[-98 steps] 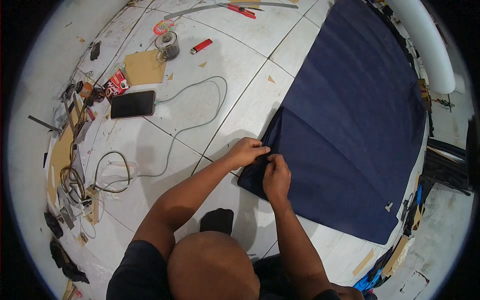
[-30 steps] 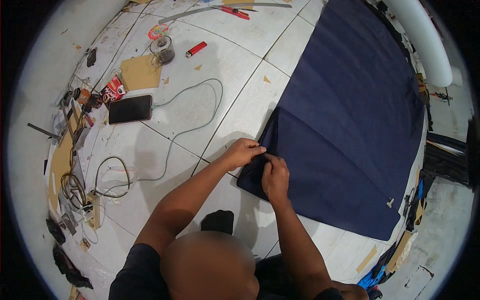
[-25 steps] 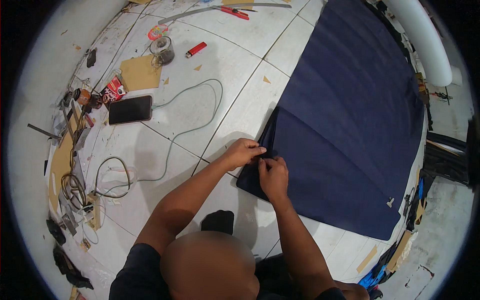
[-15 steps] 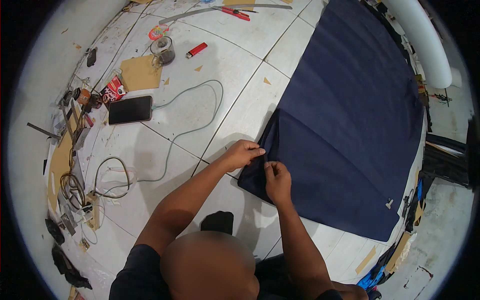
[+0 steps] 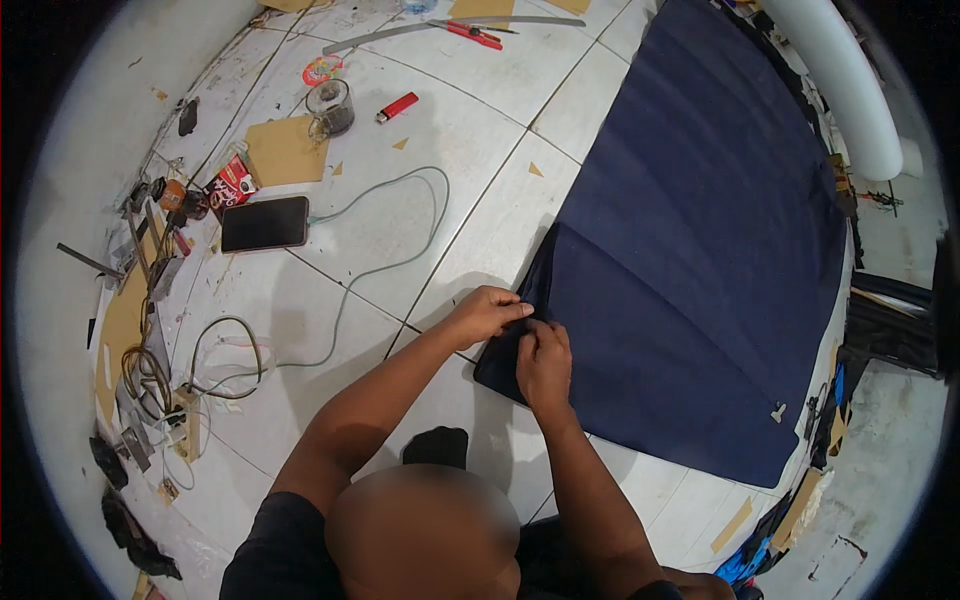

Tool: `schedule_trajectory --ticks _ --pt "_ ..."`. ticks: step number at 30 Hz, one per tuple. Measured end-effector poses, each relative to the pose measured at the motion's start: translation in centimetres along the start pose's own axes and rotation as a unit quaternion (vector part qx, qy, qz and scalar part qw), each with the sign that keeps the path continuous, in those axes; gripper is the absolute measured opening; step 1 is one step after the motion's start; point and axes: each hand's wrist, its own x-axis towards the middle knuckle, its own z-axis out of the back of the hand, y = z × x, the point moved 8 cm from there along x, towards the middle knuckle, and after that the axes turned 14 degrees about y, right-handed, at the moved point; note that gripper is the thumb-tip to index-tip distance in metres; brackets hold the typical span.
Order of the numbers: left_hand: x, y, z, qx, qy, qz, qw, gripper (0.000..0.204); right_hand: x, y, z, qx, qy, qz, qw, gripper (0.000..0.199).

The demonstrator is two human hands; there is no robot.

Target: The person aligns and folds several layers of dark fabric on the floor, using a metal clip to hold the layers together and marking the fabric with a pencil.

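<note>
A large dark navy cloth (image 5: pixel 690 250) is spread over the tiled floor to my right, its left edge folded over in a narrow flap. My left hand (image 5: pixel 490 312) pinches the folded edge from the left, thumb and fingertips together. Just below and right of it, my right hand (image 5: pixel 545 365) is closed on the same cloth, knuckles up. The hands are almost touching, and what lies between the fingertips is partly hidden. On the cloth's lower right lies a small pale metal piece (image 5: pixel 778 412).
To the left, a phone (image 5: pixel 265 224) is plugged into a cable (image 5: pixel 350 280) running toward a power strip (image 5: pixel 184 425). Beyond are a glass mug (image 5: pixel 331 108), a red lighter (image 5: pixel 397 107) and brown card (image 5: pixel 287 152). A long metal ruler (image 5: pixel 385 37) and red-handled tool (image 5: pixel 475 36) lie farther off.
My right hand has shifted slightly left, closer to my left hand, and turned knuckles-up. The folded cloth edge has moved a little with it. My left hand stays nearly in place.
</note>
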Motion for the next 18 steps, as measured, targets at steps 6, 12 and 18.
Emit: schedule_trajectory --ticks 6,12,18 --pt "-0.1 -0.1 -1.8 -0.136 0.068 -0.023 0.988 0.027 0.4 -1.7 -0.6 0.008 0.008 -0.075 0.997 0.023" --pt "-0.1 -0.6 -1.4 0.002 0.032 -0.016 0.999 0.025 0.6 -4.9 0.0 0.151 0.060 -0.232 0.959 0.025" --pt "0.6 0.9 -0.8 -0.108 -0.001 -0.015 0.994 0.021 -0.1 -6.3 -0.2 0.249 0.062 -0.257 0.932 0.026"
